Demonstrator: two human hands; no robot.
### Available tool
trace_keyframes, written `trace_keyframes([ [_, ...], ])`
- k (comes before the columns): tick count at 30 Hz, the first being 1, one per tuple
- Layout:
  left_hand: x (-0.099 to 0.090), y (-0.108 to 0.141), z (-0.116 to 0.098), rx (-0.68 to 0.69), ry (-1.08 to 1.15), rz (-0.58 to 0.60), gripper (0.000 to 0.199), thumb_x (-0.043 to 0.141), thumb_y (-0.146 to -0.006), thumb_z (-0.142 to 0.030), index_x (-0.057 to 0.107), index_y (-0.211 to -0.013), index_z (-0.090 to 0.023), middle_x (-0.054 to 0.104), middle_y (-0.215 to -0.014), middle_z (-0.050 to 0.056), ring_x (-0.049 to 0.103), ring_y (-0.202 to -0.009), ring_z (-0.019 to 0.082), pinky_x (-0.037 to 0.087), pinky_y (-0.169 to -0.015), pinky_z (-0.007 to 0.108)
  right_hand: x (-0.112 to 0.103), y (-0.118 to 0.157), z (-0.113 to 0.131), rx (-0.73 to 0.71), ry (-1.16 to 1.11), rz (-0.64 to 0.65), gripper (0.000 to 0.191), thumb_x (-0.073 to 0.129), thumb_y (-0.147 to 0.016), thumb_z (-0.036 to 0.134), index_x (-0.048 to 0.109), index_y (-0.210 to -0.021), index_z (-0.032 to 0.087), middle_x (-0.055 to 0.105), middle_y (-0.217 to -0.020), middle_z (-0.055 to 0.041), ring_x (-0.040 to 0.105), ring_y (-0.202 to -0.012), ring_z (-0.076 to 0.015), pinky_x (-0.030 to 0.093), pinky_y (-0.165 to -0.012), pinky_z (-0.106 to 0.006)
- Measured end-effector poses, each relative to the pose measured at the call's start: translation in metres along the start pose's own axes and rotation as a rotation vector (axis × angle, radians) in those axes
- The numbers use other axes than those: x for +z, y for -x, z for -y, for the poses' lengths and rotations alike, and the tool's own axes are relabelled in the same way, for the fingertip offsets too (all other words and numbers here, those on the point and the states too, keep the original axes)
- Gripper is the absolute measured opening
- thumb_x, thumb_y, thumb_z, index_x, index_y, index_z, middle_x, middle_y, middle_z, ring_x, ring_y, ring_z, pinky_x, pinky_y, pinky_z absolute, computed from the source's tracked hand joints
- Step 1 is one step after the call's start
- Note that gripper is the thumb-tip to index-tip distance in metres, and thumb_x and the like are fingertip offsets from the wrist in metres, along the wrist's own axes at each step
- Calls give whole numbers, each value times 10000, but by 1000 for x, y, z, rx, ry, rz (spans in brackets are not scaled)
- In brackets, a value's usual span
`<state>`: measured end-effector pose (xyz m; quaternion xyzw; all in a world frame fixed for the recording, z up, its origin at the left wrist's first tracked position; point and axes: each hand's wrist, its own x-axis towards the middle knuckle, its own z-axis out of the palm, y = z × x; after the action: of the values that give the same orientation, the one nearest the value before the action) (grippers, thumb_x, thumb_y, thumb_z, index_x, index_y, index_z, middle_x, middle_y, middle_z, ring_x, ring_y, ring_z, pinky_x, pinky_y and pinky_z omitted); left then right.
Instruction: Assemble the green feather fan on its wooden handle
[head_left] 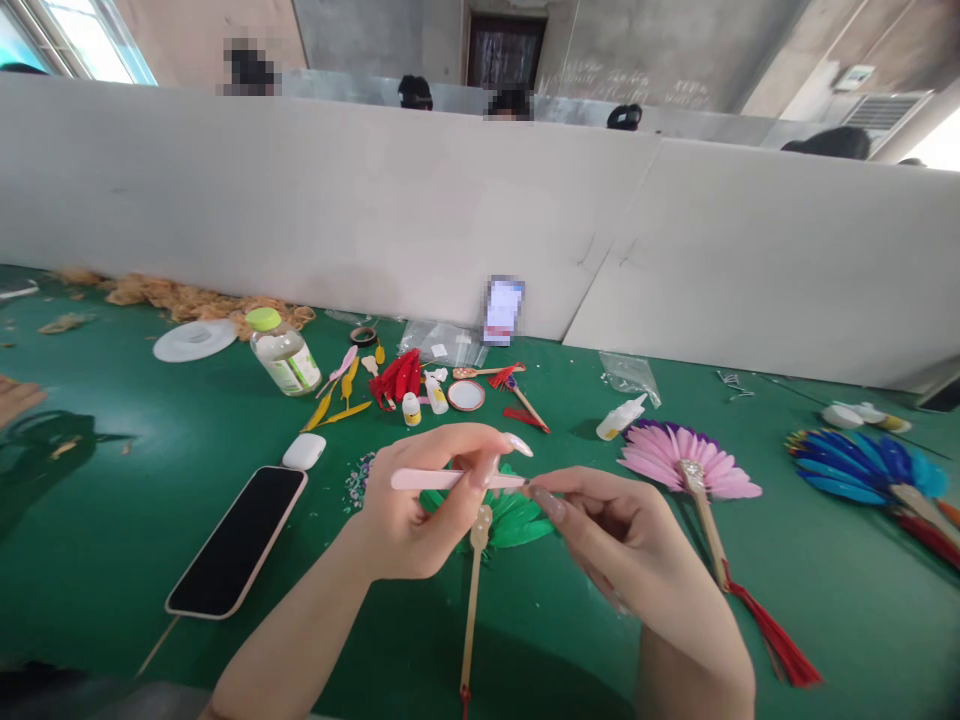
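Observation:
My left hand (439,490) is closed around a slim pale-pink tool (420,480) that looks like tweezers, held level with its narrow tip to the right. At that tip my right hand (611,535) pinches thumb and forefinger together; anything between them is too small to make out. Beneath both hands lies a green feather fan (525,525), partly hidden by my left hand. White beads dot the top of its wooden handle (472,600). Tiny loose beads (358,485) are scattered left of my left hand.
A pink feather fan (686,455) and a blue one (855,465) lie to the right. Glue bottles (621,418), red feathers (397,378), and a round dish (466,396) lie beyond my hands. Leftward are a phone (240,545), white case (304,451) and capped bottle (283,355).

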<state>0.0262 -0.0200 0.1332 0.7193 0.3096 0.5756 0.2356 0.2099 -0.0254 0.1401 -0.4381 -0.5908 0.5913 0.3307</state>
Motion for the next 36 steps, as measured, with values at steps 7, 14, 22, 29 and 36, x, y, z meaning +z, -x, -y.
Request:
trace_keyframes([
  [7,0,0,0,2,-1,-18,240,465,-814,-90,576,-1005,-183,625,-754,17,521,-523,62,415,-442,170,-1,0,0,4,11,18,302,530,-833,406,636,-929,140,353,-426,73,276,-312,-18,223,-293,-131],
  [14,1,-1,-1,2,0,-35,232,464,-817,-95,583,-997,-180,627,-744,22,515,-512,61,421,-442,169,-2,4,0,-5,56,51,273,519,-846,383,633,-923,148,353,-425,76,282,-303,-14,229,-295,-126],
  [22,1,0,0,-5,24,-47,229,480,-815,-110,577,-1009,-183,614,-727,21,536,-545,81,430,-446,184,0,0,2,19,-9,52,329,533,-825,425,632,-967,145,350,-432,73,275,-302,-22,238,-288,-144],
  [29,0,1,0,-20,20,-53,215,473,-831,-128,568,-1016,-184,592,-710,13,531,-550,84,436,-460,196,-1,-1,0,1,-52,47,336,546,-823,416,612,-998,137,353,-401,87,276,-283,-20,224,-282,-141],
  [36,-4,-6,2,-28,-147,-34,245,427,-868,-170,544,-1078,-217,557,-887,47,546,-777,134,478,-657,268,-5,-2,-4,-33,-48,74,311,496,-862,395,614,-1013,150,352,-368,92,263,-280,-24,238,-305,-154],
])
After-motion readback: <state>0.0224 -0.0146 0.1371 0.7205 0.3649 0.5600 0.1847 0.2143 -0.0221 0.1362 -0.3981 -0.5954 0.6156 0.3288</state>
